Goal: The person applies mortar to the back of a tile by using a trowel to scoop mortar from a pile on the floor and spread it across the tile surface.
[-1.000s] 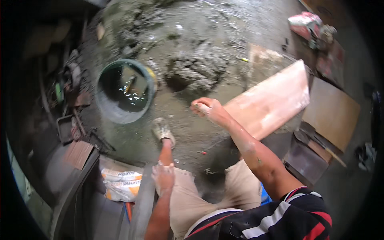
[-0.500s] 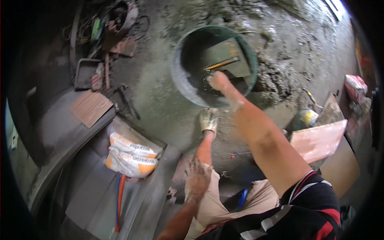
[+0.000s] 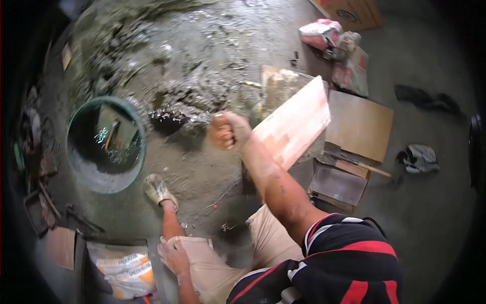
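My right hand (image 3: 230,133) is closed in a fist above the muddy floor, at the near left edge of a pale pink board (image 3: 298,119). A shiny bit shows at its top, but what the fingers wrap round I cannot make out. From beside the fist a streak of water (image 3: 174,115) sprays left over the wet grey mud. My left hand (image 3: 174,256) lies on my left thigh near the knee, fingers stretched out, holding nothing. To the left stands a round green tub (image 3: 104,178) with water, a flat board (image 3: 124,130) and an orange-handled tool (image 3: 110,137) inside.
Wet mud (image 3: 202,45) covers the far floor. At the right are a brown board (image 3: 357,124), a wooden-handled tool (image 3: 372,168), a crumpled cloth (image 3: 419,158) and red-and-white bags (image 3: 321,34). A white-and-orange sack (image 3: 129,273) lies at lower left.
My right hand has swung out of the tub to the right, and water now flies beside it. The view has turned rightward. My left hand stays on my leg.
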`<state>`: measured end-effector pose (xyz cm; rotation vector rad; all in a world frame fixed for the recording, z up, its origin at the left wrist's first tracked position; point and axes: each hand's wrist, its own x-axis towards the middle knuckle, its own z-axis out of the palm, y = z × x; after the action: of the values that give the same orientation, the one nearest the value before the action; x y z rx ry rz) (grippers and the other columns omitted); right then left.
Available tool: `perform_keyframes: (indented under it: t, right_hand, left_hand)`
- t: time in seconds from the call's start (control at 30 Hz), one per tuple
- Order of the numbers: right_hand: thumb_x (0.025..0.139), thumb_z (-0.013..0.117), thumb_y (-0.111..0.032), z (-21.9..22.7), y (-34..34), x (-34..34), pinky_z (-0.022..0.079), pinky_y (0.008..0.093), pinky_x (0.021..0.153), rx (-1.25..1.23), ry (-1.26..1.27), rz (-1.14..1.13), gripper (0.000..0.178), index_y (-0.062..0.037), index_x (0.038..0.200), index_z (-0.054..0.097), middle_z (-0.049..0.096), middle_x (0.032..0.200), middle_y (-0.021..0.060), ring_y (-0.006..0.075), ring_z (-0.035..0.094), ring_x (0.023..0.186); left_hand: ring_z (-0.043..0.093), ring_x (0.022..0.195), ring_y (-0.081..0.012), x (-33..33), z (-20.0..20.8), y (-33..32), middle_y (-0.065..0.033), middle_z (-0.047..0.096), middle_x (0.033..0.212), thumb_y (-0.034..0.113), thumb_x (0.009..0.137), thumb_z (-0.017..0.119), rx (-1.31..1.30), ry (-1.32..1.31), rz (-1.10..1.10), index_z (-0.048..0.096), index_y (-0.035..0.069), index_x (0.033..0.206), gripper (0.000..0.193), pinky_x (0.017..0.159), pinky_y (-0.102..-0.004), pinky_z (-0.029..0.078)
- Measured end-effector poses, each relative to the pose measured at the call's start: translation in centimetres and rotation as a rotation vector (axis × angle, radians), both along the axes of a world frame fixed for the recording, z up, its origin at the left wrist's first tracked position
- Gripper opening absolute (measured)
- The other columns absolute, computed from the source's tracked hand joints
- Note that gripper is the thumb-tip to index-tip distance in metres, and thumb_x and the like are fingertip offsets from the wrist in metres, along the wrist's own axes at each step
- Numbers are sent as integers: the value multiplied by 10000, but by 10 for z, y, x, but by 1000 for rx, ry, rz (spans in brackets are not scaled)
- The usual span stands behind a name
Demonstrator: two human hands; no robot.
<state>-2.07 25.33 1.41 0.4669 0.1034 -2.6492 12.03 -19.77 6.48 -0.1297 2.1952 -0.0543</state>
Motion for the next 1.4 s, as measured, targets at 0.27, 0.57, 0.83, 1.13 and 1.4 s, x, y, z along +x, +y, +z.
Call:
perform_keyframes:
  t: [0.27,0.57,0.83,1.13,1.4]
  right_hand:
    - [985,541,-282,10,289,196,480,332,561,984,-600,-825,306,-108,735,574,598,685,59,220,583,618]
    - [927,557,-199,-84,413,392,520,384,690,1553,-1468,-1103,281,53,889,677,710,899,130,250,659,785]
    - [895,567,-115,-69,276,409,501,316,640,1532,-1148,-360,211,10,958,724,698,844,57,130,618,721]
    - [975,611,-232,-23,84,155,525,294,800,1582,-414,29,283,0,1118,683,727,989,68,132,660,915]
    - [929,593,-233,-48,-220,-100,535,390,880,1427,406,442,283,-20,1074,710,724,1033,175,301,695,965]
  left_hand:
    - [448,1340,-363,38,-12,65,-212,552,1383,475,988,539,-19,103,-161,465,2,1438,656,1088,-507,369]
    - [540,1175,-399,67,-12,116,-260,607,1215,451,968,578,-58,121,-298,539,-67,1330,633,996,-497,429]
    - [566,1111,-383,73,-12,115,-236,626,1165,441,956,597,-92,175,-352,556,-70,1302,618,944,-491,457]
    - [505,1251,-410,41,-3,88,-246,572,1336,504,980,530,-38,96,-188,508,-44,1378,678,1055,-502,392]
    - [415,1371,-363,2,6,7,-224,545,1387,532,971,523,35,91,-13,460,-31,1433,731,1114,-522,321]
